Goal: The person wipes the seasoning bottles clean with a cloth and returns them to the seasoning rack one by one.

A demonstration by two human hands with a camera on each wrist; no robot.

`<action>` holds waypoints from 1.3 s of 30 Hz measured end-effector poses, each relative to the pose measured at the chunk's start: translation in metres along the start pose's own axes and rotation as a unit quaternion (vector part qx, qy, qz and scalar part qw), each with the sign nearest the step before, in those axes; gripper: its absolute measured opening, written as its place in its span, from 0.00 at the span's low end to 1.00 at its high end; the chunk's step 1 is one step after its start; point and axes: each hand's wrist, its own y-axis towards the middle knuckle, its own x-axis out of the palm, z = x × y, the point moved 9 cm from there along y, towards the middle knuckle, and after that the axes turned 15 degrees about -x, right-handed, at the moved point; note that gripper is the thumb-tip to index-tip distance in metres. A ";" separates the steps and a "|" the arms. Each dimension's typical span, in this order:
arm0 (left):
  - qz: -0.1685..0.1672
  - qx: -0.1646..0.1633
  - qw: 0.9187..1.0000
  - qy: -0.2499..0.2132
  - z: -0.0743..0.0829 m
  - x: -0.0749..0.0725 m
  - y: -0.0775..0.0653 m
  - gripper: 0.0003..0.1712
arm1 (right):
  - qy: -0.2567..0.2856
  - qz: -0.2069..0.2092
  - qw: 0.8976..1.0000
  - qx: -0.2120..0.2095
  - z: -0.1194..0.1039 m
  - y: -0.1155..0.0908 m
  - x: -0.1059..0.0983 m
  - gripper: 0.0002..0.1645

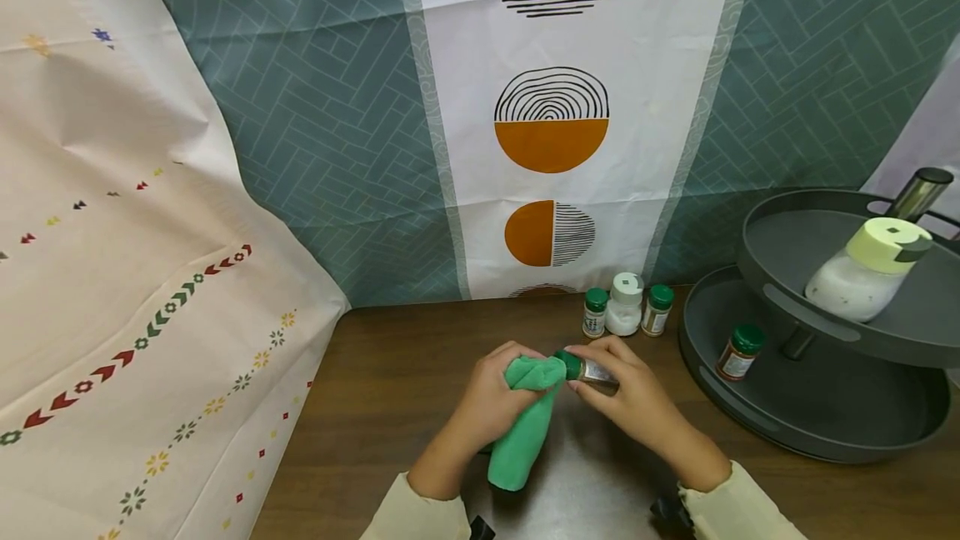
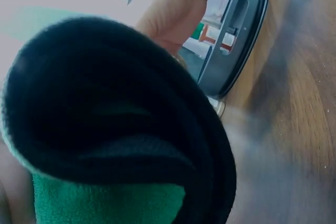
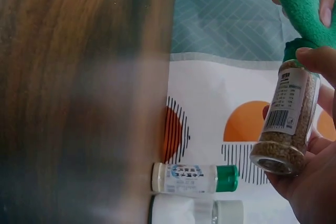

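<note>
In the head view my left hand (image 1: 495, 398) grips a folded green cloth (image 1: 521, 444), whose upper end touches the green cap of a spice jar (image 1: 597, 372). My right hand (image 1: 637, 398) holds that jar tilted on its side, thumb and fingers around it. Seen from the right wrist, the clear spice jar (image 3: 289, 114) has brown grains inside and a label with a barcode. The cloth (image 3: 304, 3) meets its cap there. A dark roll of the cloth (image 2: 121, 103) fills much of the left wrist view and hides my left fingers.
Against the back stand two green-capped jars (image 1: 595, 312) (image 1: 657, 310) with a white-lidded jar (image 1: 625, 303) between them. At right is a two-tier dark tray (image 1: 817, 415), bearing a green-capped jar (image 1: 740, 352) below and a white, yellow-lidded container (image 1: 870, 269) above.
</note>
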 end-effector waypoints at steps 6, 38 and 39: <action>0.002 -0.015 1.000 -0.020 -0.002 -0.004 0.001 0.13 | -0.021 0.000 0.999 -0.047 -0.009 0.002 0.001 0.33; -0.019 -0.010 1.000 -0.005 -0.003 0.001 0.001 0.12 | -0.053 -0.021 0.996 -0.062 -0.011 0.000 0.000 0.33; -0.018 -0.013 1.000 -0.008 -0.003 0.000 0.002 0.12 | -0.052 -0.023 0.996 -0.062 -0.012 0.000 -0.001 0.33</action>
